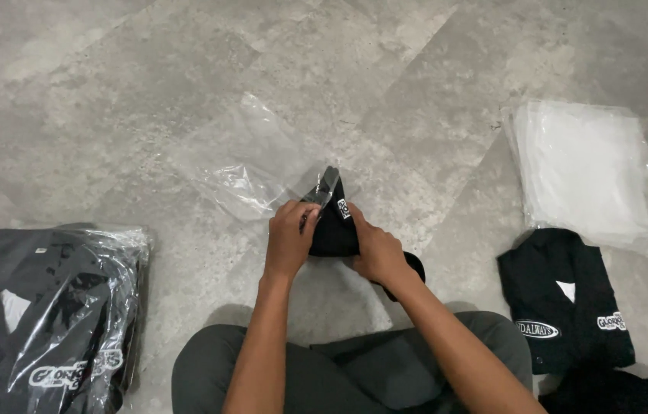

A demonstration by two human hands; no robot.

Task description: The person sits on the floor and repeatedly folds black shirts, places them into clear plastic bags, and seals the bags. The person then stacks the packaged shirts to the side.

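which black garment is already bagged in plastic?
The black shirt at far left, under glossy clear plastic. The one in both hands is only at a bag's mouth; the right one lies bare.

Single head-worn view, looking steeply down from above the seated person's lap onto the grey floor (431, 92). Close range: both forearms enter from the bottom edge. No second view to overlap.

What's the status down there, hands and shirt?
Left hand and right hand grip folded black garment. Clear plastic bag at its far end. Nothing blocking.
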